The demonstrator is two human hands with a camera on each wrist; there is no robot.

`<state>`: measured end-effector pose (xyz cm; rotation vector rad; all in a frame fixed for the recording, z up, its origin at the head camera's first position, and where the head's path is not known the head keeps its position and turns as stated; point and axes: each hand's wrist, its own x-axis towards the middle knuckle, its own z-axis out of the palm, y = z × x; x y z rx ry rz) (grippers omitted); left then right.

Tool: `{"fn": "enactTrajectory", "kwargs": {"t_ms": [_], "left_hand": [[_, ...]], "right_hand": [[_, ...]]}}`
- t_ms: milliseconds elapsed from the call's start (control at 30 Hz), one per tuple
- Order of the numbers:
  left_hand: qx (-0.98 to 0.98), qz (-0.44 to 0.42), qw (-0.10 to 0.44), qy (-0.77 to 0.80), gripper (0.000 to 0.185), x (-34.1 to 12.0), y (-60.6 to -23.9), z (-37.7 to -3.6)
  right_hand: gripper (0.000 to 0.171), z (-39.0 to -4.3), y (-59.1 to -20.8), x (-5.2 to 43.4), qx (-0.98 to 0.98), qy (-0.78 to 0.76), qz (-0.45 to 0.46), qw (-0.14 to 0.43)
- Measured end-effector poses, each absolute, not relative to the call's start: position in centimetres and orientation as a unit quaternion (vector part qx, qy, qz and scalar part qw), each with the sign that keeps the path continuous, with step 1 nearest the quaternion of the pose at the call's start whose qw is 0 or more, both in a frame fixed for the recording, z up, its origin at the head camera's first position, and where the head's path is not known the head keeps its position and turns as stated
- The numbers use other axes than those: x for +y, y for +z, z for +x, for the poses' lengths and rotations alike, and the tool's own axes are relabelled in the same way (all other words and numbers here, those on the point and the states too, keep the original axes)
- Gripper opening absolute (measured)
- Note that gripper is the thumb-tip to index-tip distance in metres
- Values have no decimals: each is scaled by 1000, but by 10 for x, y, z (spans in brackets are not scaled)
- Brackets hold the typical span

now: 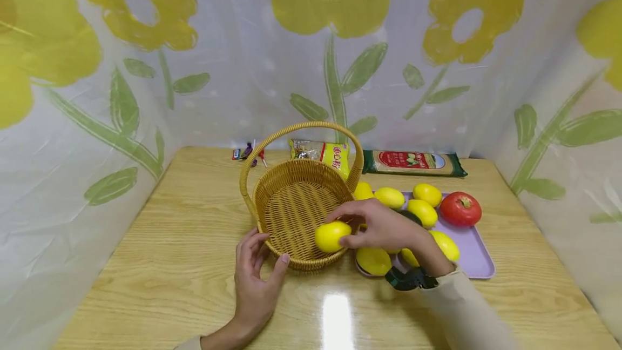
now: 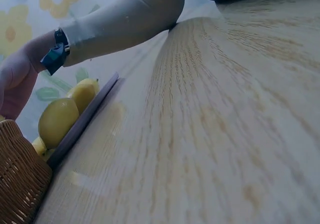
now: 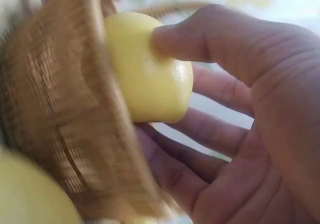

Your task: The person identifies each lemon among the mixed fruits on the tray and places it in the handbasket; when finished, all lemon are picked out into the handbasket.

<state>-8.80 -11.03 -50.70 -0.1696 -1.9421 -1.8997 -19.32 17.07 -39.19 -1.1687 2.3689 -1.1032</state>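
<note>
Because your right hand (image 1: 384,226) and sleeve (image 1: 468,307) cross the lilac tray (image 1: 478,257), several yellow lemons (image 1: 389,197) are partly covered, and a dark green object (image 1: 411,216) there cannot be identified. A yellow packet (image 1: 335,155) is partly hidden behind the wicker basket (image 1: 306,264) and its handle (image 1: 359,163). The left wrist view cuts off the basket and does not show your left hand (image 1: 256,280); the right wrist view is blurred along the basket wall. Your right thumb and fingers pinch the held lemon (image 1: 332,236) over the basket's near right rim. Your left fingers and thumb, bent, grip its near left rim. On the tray, you have lemons and a red fruit (image 1: 460,209).
</note>
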Motion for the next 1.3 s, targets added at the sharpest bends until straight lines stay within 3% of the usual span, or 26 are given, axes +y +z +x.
{"fn": "enactTrajectory", "kwargs": {"t_ms": [133, 267, 500, 633, 767, 1033, 1300], "left_hand": [[-699, -66, 216, -679, 54, -111, -507, -88], [-696, -66, 217, -681, 54, -110, -507, -88], [-698, -63, 219, -679, 54, -109, -508, -89], [-697, -62, 221, -679, 54, -109, -509, -88], [-699, -62, 222, -677, 54, -110, -508, -88], [-701, -66, 220, -675, 53, -110, -508, -89], [-705, -71, 217, -671, 52, -112, -509, -90]], "right_hand": [[41, -188, -398, 150, 801, -386, -430, 158], [40, -191, -396, 160, 789, -427, -418, 144], [33, -222, -389, 249, 807, -508, -296, 44], [31, -235, -399, 300, 847, -491, -204, -27], [35, -242, -411, 330, 887, -439, -131, -62], [46, -252, -419, 340, 965, -238, -105, 10], [56, -250, -416, 341, 975, -177, -123, 56]]}}
